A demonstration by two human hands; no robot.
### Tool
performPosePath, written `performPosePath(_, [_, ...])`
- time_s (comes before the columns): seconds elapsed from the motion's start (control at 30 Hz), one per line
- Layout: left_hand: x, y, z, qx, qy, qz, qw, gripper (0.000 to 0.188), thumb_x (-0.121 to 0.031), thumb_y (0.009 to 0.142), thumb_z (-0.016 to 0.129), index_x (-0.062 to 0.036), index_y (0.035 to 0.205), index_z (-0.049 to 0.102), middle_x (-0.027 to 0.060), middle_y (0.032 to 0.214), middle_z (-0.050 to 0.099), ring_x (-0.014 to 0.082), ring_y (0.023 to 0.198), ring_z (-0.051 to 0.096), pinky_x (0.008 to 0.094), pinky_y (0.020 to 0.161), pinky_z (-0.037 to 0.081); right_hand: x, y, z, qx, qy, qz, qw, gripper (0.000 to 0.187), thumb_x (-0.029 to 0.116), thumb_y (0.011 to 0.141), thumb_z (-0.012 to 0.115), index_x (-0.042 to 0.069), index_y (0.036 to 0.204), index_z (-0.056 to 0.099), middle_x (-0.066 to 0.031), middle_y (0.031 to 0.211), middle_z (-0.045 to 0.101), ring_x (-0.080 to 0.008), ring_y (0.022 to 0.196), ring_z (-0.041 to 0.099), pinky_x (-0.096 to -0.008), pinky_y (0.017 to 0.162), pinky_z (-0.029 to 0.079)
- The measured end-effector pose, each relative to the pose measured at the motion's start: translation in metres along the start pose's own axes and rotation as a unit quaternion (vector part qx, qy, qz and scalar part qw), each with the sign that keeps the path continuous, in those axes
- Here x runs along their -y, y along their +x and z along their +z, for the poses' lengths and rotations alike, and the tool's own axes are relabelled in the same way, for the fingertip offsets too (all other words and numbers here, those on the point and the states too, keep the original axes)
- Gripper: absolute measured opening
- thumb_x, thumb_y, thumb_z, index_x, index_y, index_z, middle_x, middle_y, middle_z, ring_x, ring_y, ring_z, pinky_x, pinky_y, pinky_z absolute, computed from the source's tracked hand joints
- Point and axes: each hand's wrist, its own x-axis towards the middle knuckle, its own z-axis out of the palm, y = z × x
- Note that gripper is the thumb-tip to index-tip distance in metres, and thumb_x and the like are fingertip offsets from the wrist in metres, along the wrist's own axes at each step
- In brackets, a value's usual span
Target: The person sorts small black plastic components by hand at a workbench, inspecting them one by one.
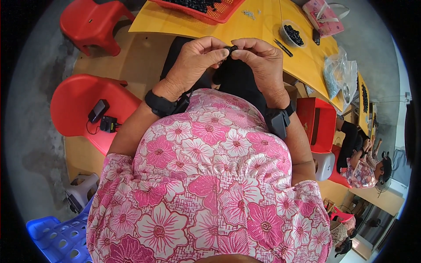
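Note:
Just off the near edge of a yellow table (263, 35), my two hands meet over my lap. My left hand (199, 55) pinches one end of a small black part (231, 49) between thumb and forefinger. The other end is in the pinch of my right hand (261, 59). Its exact kind is too small to make out, and the fingertips cover much of it. A red perforated basket (215, 17) of similar black pieces (193, 4) stands on the table beyond my hands. Several more black pieces lie in a clear bowl (287, 41) to the right.
Tweezers (283, 47) lie beside the bowl. A pink bag (322, 19) and a clear plastic bag (337, 72) sit further right. Red chairs (74, 101) stand at the left, one bearing black devices (105, 118). A red bin (318, 125) is below the table; another person (359, 162) sits beyond.

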Motion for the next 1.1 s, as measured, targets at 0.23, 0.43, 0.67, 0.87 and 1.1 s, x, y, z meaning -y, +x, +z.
performPosePath(0.23, [0.003,0.0,-0.001,-0.001,-0.044,-0.019,0.999,0.014,-0.015,0.09,0.061,-0.0051,0.1,0.062,-0.0024,0.084,0.057,0.0042,0.073,0.051,0.018,0.067,0.045,-0.003,-0.005,0.006,-0.02,-0.02,-0.03,0.999,0.015,0.0,0.082,0.064,0.0,0.097,0.068,-0.0049,0.084,0.068,-0.0088,0.075,0.063,-0.0199,0.07,0.051])
performPosePath(0.43, [0.003,0.001,-0.001,-0.002,-0.047,-0.013,0.999,0.014,-0.015,0.09,0.061,-0.0054,0.099,0.062,-0.0027,0.084,0.057,0.0039,0.073,0.051,0.018,0.066,0.045,-0.007,-0.006,0.007,-0.033,0.012,-0.01,0.999,0.014,0.002,0.086,0.061,0.0,0.097,0.069,-0.0047,0.083,0.068,-0.0092,0.072,0.063,-0.0201,0.069,0.051])
performPosePath(0.67, [0.003,0.001,-0.001,-0.013,-0.005,0.022,1.0,0.014,-0.014,0.089,0.062,-0.0043,0.099,0.062,-0.0031,0.081,0.057,0.0036,0.07,0.051,0.0174,0.064,0.044,-0.01,-0.005,0.007,-0.02,0.057,0.035,0.998,0.013,0.003,0.086,0.061,-0.001,0.097,0.067,-0.0038,0.081,0.067,-0.0093,0.072,0.063,-0.02,0.069,0.051])
performPosePath(0.87, [0.003,0.001,0.0,-0.03,0.046,0.057,0.997,0.014,-0.01,0.087,0.064,-0.0018,0.098,0.063,-0.0026,0.081,0.058,0.0041,0.07,0.051,0.0176,0.064,0.044,-0.011,-0.005,0.008,-0.018,0.059,0.032,0.998,0.015,0.003,0.087,0.06,-0.001,0.1,0.065,-0.0047,0.084,0.067,-0.0094,0.074,0.063,-0.0207,0.07,0.051])
performPosePath(1.1, [0.003,0.001,0.0,-0.043,0.062,0.083,0.994,0.012,-0.009,0.086,0.064,-0.002,0.096,0.064,-0.0021,0.079,0.059,0.0044,0.068,0.052,0.0176,0.063,0.044,-0.022,-0.006,0.011,-0.016,0.16,0.079,0.984,0.015,0.005,0.088,0.059,-0.001,0.101,0.065,-0.0051,0.083,0.066,-0.0104,0.075,0.063,-0.0218,0.07,0.052])
